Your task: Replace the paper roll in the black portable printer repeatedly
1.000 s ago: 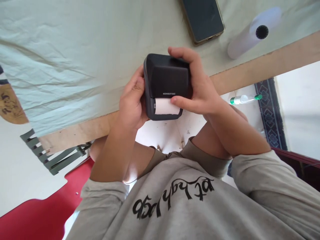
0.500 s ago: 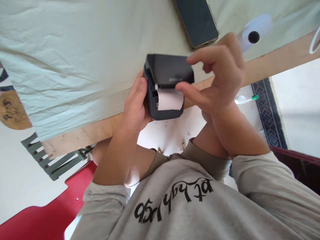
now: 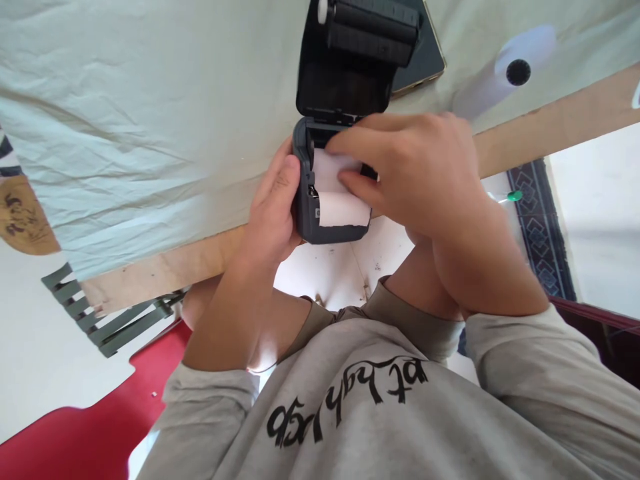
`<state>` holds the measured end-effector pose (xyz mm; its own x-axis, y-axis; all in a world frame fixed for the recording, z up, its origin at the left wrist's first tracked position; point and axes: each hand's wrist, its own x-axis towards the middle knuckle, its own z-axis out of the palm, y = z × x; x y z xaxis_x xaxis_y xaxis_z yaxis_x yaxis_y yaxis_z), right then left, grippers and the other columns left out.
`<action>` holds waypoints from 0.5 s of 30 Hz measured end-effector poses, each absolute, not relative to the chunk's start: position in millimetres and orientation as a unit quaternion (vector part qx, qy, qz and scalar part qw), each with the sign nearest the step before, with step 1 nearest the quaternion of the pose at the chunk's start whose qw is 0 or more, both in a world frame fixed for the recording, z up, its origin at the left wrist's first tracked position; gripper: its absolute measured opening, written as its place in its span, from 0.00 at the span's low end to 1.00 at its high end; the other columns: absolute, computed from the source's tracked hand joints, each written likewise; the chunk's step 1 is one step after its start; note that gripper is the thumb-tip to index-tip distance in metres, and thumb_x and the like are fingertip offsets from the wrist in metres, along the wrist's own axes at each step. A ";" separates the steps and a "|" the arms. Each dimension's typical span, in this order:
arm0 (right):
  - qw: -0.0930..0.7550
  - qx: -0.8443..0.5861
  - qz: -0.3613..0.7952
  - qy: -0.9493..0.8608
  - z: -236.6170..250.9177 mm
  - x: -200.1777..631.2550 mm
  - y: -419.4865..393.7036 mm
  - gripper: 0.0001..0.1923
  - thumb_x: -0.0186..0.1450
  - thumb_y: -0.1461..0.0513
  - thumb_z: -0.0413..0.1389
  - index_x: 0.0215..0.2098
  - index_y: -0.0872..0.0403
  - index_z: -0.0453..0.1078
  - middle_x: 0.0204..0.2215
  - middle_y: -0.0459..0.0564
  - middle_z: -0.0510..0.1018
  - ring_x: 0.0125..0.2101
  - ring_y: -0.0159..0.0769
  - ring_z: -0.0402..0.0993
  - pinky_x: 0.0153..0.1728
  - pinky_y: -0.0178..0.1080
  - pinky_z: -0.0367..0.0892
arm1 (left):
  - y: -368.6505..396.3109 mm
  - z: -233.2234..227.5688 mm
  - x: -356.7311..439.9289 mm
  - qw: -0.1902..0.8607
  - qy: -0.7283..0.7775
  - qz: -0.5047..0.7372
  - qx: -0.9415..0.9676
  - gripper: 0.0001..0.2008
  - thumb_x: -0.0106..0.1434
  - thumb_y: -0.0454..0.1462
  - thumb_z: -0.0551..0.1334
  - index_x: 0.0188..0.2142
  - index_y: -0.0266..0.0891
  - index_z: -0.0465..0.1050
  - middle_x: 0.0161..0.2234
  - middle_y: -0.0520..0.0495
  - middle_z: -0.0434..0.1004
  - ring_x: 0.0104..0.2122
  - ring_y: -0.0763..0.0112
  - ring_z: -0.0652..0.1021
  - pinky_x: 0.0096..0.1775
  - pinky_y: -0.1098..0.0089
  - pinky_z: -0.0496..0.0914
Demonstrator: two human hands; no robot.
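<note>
My left hand (image 3: 275, 203) is wrapped round the left side of a small black portable receipt printer (image 3: 306, 227), with the thumb along its edge. The printer's lid (image 3: 345, 87) stands swung open away from me, its inner side and black roller showing. A white paper roll (image 3: 333, 167) lies in the compartment, and a strip of its paper comes out over the front edge. My right hand (image 3: 415, 167) reaches in from the right, thumb and forefinger closed on the paper roll. Its other fingers are partly hidden.
A dark phone (image 3: 430, 53) lies on the cloth-covered table (image 3: 150, 133), partly behind the lid. Right of it is a white cylindrical object (image 3: 530, 50) with a black round end. The table's wooden edge (image 3: 170, 267) runs below my hands. A red chair (image 3: 100, 427) stands at lower left.
The lid has swung from nearly shut to wide open, uncovering the paper roll. My right hand has left the lid and moved left into the compartment. My left hand keeps its hold.
</note>
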<state>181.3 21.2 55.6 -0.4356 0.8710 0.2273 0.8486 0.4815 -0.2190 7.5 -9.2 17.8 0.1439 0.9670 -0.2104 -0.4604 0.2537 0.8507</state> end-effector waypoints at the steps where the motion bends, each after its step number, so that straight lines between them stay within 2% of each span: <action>1: 0.148 -0.499 0.057 -0.852 58.3 181.4 21.6 0.05 0.62 0.58 0.59 0.37 0.42 0.70 0.30 0.41 0.80 0.25 0.35 0.70 0.22 0.39 0.58 | -9.6 17.5 6.9 0.686 0.397 0.514 0.327 0.13 0.72 0.45 0.56 0.49 0.47 0.75 0.50 0.52 0.80 0.67 0.57 0.66 0.63 0.55 0.70; 5: 0.178 -0.486 0.141 -0.844 66.3 184.0 25.2 0.10 0.56 0.59 0.62 0.36 0.41 0.68 0.23 0.41 0.76 0.23 0.37 0.67 0.23 0.40 0.63 | -8.5 15.4 4.3 0.690 0.415 0.484 0.343 0.17 0.68 0.53 0.59 0.50 0.49 0.74 0.54 0.54 0.78 0.67 0.52 0.64 0.60 0.52 0.73; 7: 0.197 -0.471 0.194 -0.838 67.2 188.6 28.0 0.12 0.55 0.60 0.61 0.38 0.43 0.69 0.26 0.41 0.77 0.23 0.36 0.67 0.24 0.41 0.64 | -6.9 14.0 3.7 0.678 0.423 0.483 0.358 0.20 0.66 0.54 0.60 0.51 0.47 0.74 0.54 0.51 0.78 0.68 0.50 0.64 0.58 0.53 0.74; 9: 0.225 -0.426 0.296 -0.825 63.7 195.5 32.4 0.15 0.54 0.59 0.61 0.40 0.45 0.68 0.31 0.41 0.80 0.22 0.32 0.66 0.23 0.38 0.63 | -5.7 12.2 3.4 0.668 0.428 0.486 0.367 0.22 0.63 0.53 0.64 0.53 0.47 0.72 0.54 0.48 0.78 0.67 0.50 0.65 0.56 0.56 0.75; 11: 0.293 -0.368 0.425 -0.774 54.8 202.7 38.5 0.19 0.53 0.55 0.62 0.42 0.46 0.67 0.31 0.42 0.78 0.21 0.30 0.64 0.19 0.36 0.60 | -5.4 10.6 3.2 0.667 0.428 0.493 0.360 0.22 0.62 0.50 0.66 0.54 0.48 0.71 0.54 0.48 0.77 0.66 0.52 0.67 0.56 0.59 0.76; 12: 0.360 -0.353 0.474 -0.722 48.8 205.7 41.8 0.21 0.51 0.52 0.61 0.41 0.46 0.65 0.28 0.42 0.76 0.20 0.31 0.64 0.17 0.36 0.58 | -5.7 10.1 3.0 0.668 0.428 0.495 0.354 0.22 0.63 0.50 0.66 0.54 0.48 0.71 0.53 0.49 0.77 0.66 0.52 0.68 0.55 0.60 0.76; 13: 0.436 -0.357 0.499 -0.658 42.3 208.1 45.0 0.23 0.49 0.49 0.60 0.40 0.46 0.63 0.26 0.42 0.73 0.19 0.32 0.62 0.15 0.36 0.56 | -6.1 9.8 2.9 0.671 0.427 0.497 0.347 0.21 0.64 0.50 0.65 0.54 0.49 0.71 0.53 0.49 0.77 0.66 0.53 0.68 0.55 0.60 0.76; 15: 0.526 -0.397 0.523 -0.541 29.2 211.6 49.8 0.25 0.46 0.46 0.56 0.39 0.45 0.60 0.22 0.41 0.64 0.16 0.32 0.56 0.12 0.38 0.51 | -7.0 10.2 2.6 0.676 0.427 0.496 0.339 0.21 0.65 0.50 0.64 0.55 0.49 0.70 0.54 0.50 0.77 0.65 0.53 0.70 0.54 0.59 0.77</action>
